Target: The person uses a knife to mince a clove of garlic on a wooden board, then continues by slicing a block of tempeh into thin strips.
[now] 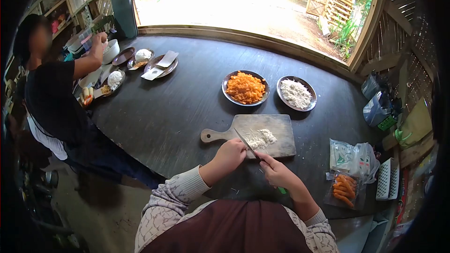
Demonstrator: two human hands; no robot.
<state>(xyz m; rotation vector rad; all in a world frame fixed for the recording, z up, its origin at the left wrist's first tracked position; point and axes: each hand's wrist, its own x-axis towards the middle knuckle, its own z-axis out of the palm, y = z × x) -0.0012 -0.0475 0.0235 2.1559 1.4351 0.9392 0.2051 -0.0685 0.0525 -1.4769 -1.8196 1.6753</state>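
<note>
My right hand (276, 172) is closed round a knife (246, 143), whose green handle end shows below the palm. The blade points up and left over the wooden cutting board (281, 129). My left hand (230, 153) is closed beside the blade at the board's lower left edge; whatever its fingers pinch is too small to make out. Pale shreds (262, 137) lie in a small heap on the board. Beyond it stand a plate of chopped orange food (245, 87) and a plate of white shreds (296, 94).
A person (58, 84) stands at the left, hands over a white container (111, 51), near several plates. At the right lie a bag of carrots (344, 189), plastic packs (349, 158) and a white grater (388, 179). The board's handle (218, 135) points left.
</note>
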